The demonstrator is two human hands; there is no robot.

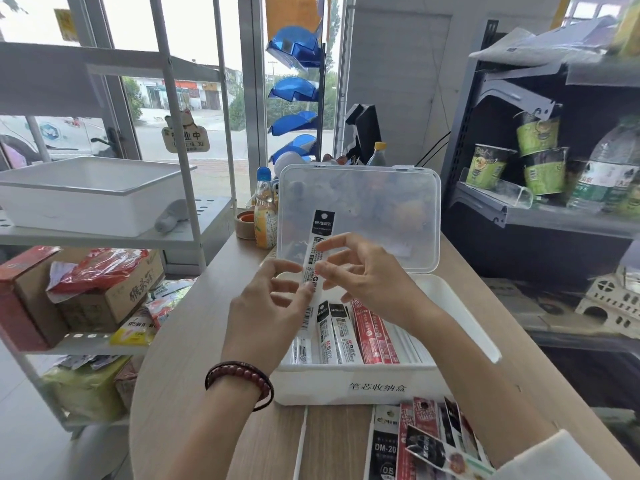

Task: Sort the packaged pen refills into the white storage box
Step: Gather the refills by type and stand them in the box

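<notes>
Holding item one over the box: a narrow black-and-white packaged pen refill, upright, its black header against the raised clear plastic lid. The left hand, beaded bracelet at the wrist, pinches the packet's lower half between thumb and fingertips. The right hand pinches its middle from the other side, the remaining fingers loosely fanned. Item two: the white rectangular plastic storage box, open on the pale wooden table, with a printed label on its front wall. Contents filed so far, standing in rows: black-and-white refill packets left of centre, red refill packets beside them, and a few more pale packets at the far left. The right end of the box is hidden behind the right forearm. Item three, outstanding: a loose pile of mixed red, black and white refill packets lying on the table just in front of the box, nearest the person. Judged from this, sorting is partly done. The held packet probably belongs with its black-and-white fellows, and the pile on the table is yet to be filed.
</notes>
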